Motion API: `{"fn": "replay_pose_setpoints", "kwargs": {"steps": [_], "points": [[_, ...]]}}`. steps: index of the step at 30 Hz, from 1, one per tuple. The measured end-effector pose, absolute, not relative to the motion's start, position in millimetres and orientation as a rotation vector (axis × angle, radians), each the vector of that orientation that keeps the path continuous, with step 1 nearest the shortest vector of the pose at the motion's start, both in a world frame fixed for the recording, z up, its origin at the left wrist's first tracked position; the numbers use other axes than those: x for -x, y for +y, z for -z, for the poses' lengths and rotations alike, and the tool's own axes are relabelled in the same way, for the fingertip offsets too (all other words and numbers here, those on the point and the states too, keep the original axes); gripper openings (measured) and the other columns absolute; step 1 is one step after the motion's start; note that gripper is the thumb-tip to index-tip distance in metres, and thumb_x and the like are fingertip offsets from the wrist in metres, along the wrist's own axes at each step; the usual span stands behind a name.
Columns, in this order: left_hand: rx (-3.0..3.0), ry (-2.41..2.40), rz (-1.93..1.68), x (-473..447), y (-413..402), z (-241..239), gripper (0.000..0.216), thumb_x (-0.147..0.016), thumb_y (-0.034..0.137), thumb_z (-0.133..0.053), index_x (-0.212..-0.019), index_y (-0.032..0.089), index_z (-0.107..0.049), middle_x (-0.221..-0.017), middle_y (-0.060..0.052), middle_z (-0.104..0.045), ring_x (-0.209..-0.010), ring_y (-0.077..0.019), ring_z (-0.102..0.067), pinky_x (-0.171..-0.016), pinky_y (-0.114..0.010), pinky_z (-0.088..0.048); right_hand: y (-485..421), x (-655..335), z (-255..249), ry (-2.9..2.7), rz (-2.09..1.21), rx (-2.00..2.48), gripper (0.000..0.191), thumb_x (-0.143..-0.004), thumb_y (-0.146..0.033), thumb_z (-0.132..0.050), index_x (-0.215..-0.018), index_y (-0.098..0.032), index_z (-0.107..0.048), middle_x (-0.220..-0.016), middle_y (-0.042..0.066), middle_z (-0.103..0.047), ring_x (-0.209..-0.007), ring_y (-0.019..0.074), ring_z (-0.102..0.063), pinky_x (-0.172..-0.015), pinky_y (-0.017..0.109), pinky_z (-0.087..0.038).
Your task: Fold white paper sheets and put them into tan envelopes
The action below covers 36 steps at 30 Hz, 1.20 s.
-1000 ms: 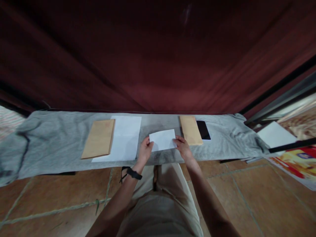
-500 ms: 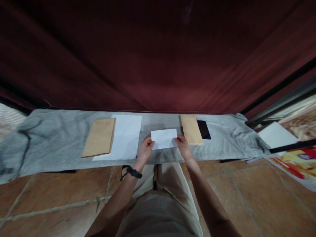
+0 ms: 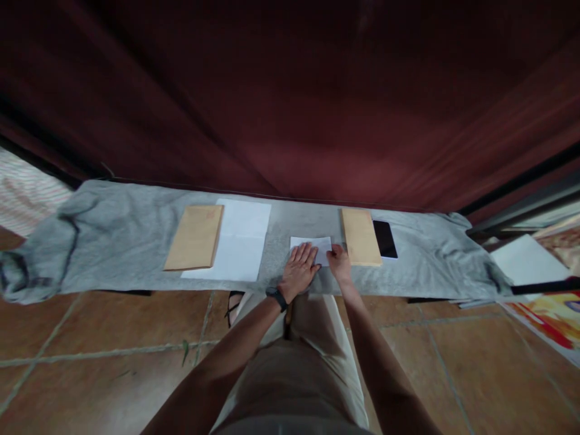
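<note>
A small folded sheet of white paper lies on the grey cloth in front of me. My left hand rests flat over its left part, fingers stretched out. At the paper's right edge, my right hand has its fingers curled and pinches the edge. Just right of that hand is a brown envelope. To the left, another brown envelope overlaps a larger white sheet with a crease across it.
The grey cloth covers a narrow bench. A dark phone lies right of the right envelope. Behind rises a dark red curtain. A colourful printed bag is at the far right, above the tiled floor.
The white paper has gone down onto the cloth and looks smaller. My left hand has moved from holding its left edge to lying flat on top. The view has shifted slightly.
</note>
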<state>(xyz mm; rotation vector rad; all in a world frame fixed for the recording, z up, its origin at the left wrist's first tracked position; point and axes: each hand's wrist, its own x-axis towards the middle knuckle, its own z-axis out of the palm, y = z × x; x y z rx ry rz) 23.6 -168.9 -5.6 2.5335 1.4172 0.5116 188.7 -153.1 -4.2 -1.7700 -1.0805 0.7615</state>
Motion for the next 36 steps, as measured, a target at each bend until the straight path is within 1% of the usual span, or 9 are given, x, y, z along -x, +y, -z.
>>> {"fn": "replay_pose_setpoints", "kwargs": {"steps": [3,6,9,11,15,22,29,32,36], "points": [[-2.549,1.402,-0.492,-20,-168,8,0.055,-0.103,0.038,-0.042,-0.153,0.017,-0.045,-0.163,-0.013,-0.039,-0.155,-0.0276,-0.028,-0.127,-0.051,-0.022,-163,-189,3,-1.172,-0.677,1.822,0.033,-0.081,-0.028,-0.057,-0.112,-0.021,-0.067,-0.1,0.009,-0.071,-0.1,0.0251,-0.064,-0.094,0.038,-0.048],[-2.562,1.385,-0.479,-18,-167,8,0.054,-0.102,0.036,-0.043,-0.152,0.016,-0.047,-0.163,-0.014,-0.038,-0.155,-0.0276,-0.028,-0.127,-0.05,-0.022,-169,-183,0,-1.348,-0.544,1.747,0.041,-0.088,-0.03,-0.056,-0.128,-0.02,-0.064,-0.129,0.015,-0.064,-0.129,0.029,-0.053,-0.115,0.046,-0.038],[-2.581,1.369,-0.471,-18,-166,8,0.055,-0.101,0.033,-0.043,-0.153,0.014,-0.045,-0.161,-0.015,-0.041,-0.155,-0.0266,-0.028,-0.127,-0.05,-0.022,-170,-170,-1,-1.481,-0.606,1.582,0.04,-0.095,-0.037,-0.052,-0.131,-0.024,-0.064,-0.145,0.01,-0.057,-0.14,0.0246,-0.047,-0.122,0.043,-0.032],[-2.595,1.359,-0.46,-18,-167,8,0.057,-0.1,0.029,-0.042,-0.154,0.011,-0.042,-0.161,-0.017,-0.041,-0.154,-0.026,-0.029,-0.127,-0.051,-0.022,-171,-163,0,-1.587,-0.654,1.542,0.041,-0.099,-0.04,-0.047,-0.133,-0.024,-0.064,-0.149,0.008,-0.055,-0.142,0.0218,-0.046,-0.124,0.042,-0.03],[-2.594,1.367,-0.442,-12,-168,7,0.059,-0.099,0.026,-0.038,-0.155,0.008,-0.04,-0.163,-0.017,-0.038,-0.155,-0.0258,-0.027,-0.127,-0.049,-0.022,-177,-161,7,-1.76,-0.584,1.598,0.046,-0.102,-0.04,-0.045,-0.14,-0.02,-0.06,-0.157,0.011,-0.048,-0.15,0.0231,-0.037,-0.127,0.048,-0.018],[-2.55,1.449,-0.397,-1,-170,2,0.059,-0.1,0.034,-0.041,-0.153,0.009,-0.043,-0.163,-0.018,-0.036,-0.155,-0.0286,-0.028,-0.127,-0.05,-0.018,-184,-163,15,-1.78,-0.5,1.643,0.05,-0.099,-0.038,-0.049,-0.147,-0.022,-0.055,-0.165,0.009,-0.034,-0.156,0.0263,-0.024,-0.127,0.053,-0.009],[-2.553,1.463,-0.353,-6,-171,3,0.058,-0.099,0.032,-0.042,-0.152,0.008,-0.044,-0.164,-0.018,-0.036,-0.154,-0.0295,-0.027,-0.128,-0.05,-0.013,-186,-160,14,-1.747,-0.518,1.641,0.05,-0.099,-0.038,-0.051,-0.146,-0.024,-0.055,-0.165,0.009,-0.034,-0.155,0.0297,-0.025,-0.126,0.057,-0.011],[-2.534,1.436,-0.405,-5,-171,5,0.059,-0.097,0.03,-0.043,-0.152,0.008,-0.044,-0.163,-0.02,-0.036,-0.154,-0.0309,-0.028,-0.127,-0.052,-0.012,-189,-159,18,-1.738,-0.427,1.677,0.052,-0.1,-0.039,-0.05,-0.149,-0.023,-0.053,-0.166,0.011,-0.032,-0.154,0.0313,-0.026,-0.125,0.057,-0.011],[-2.556,1.432,-0.395,-4,-171,4,0.058,-0.099,0.032,-0.039,-0.152,0.009,-0.044,-0.163,-0.019,-0.036,-0.154,-0.031,-0.028,-0.126,-0.054,-0.015,-192,-157,25,-1.769,-0.235,1.782,0.056,-0.102,-0.041,-0.047,-0.153,-0.02,-0.047,-0.165,0.015,-0.033,-0.151,0.0331,-0.031,-0.123,0.057,-0.019]]}}
